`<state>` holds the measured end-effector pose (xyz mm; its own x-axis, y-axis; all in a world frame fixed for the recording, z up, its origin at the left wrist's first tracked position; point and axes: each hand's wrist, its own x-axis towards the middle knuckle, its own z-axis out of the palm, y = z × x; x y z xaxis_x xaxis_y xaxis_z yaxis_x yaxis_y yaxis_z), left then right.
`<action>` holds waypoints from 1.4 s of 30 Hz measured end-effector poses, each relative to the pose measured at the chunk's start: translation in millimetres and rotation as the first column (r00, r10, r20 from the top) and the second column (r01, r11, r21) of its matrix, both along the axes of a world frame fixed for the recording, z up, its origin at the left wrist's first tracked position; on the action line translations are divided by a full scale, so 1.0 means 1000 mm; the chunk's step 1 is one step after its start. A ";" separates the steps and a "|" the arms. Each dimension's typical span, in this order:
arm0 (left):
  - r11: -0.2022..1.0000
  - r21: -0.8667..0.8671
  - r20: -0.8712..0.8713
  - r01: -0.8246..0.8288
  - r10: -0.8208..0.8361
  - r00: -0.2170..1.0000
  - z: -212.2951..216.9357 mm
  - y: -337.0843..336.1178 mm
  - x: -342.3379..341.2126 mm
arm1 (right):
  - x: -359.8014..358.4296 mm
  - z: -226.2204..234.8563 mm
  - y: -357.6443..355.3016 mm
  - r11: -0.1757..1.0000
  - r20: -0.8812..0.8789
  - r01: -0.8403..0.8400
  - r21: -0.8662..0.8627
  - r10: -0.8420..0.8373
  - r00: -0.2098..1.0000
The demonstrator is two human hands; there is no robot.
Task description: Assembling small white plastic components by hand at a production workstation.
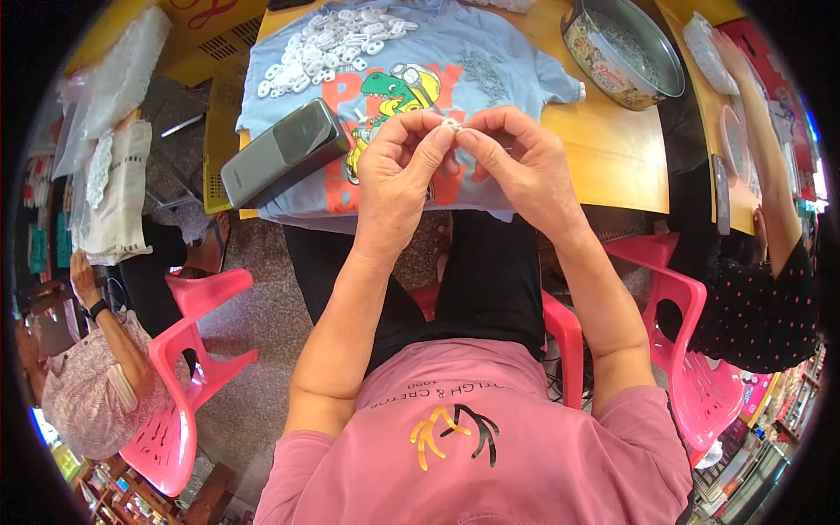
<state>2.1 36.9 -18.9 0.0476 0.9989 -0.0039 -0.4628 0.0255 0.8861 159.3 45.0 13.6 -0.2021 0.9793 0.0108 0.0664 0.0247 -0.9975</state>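
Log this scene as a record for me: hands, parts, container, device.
Left hand: pinching small white piece
Right hand: pinching at the piece's right side
White parts: heaped, far left of blue shirt
Grey bits: scattered, far right of shirt
Black box-shaped device: at shirt's left edge
Oval tin: on yellow table, right of shirt, grey bits inside

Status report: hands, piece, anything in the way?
Left hand and right hand pinching small white piece. Piece over blue shirt. Black device left of hands, apparently not blocking.
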 end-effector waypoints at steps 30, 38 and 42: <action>0.994 -0.021 -0.090 0.108 -0.109 0.990 0.006 0.002 -0.003 | 0.025 0.005 0.037 0.776 0.597 -0.461 0.430 0.139 0.790; 0.993 -0.035 -0.100 0.109 -0.112 0.989 0.006 0.002 -0.005 | 0.022 0.003 0.037 0.726 0.580 -0.481 0.491 0.139 0.802; 0.994 -0.025 -0.094 0.106 -0.108 0.990 0.005 0.002 -0.004 | 0.021 -0.003 0.039 0.692 0.572 -0.477 0.542 0.111 0.812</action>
<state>-1.9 39.2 -14.2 0.1525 0.9878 -0.0329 -0.3702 0.0879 0.9248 180.1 83.6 10.9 -0.6347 0.6475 0.4218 0.3772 0.7359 -0.5622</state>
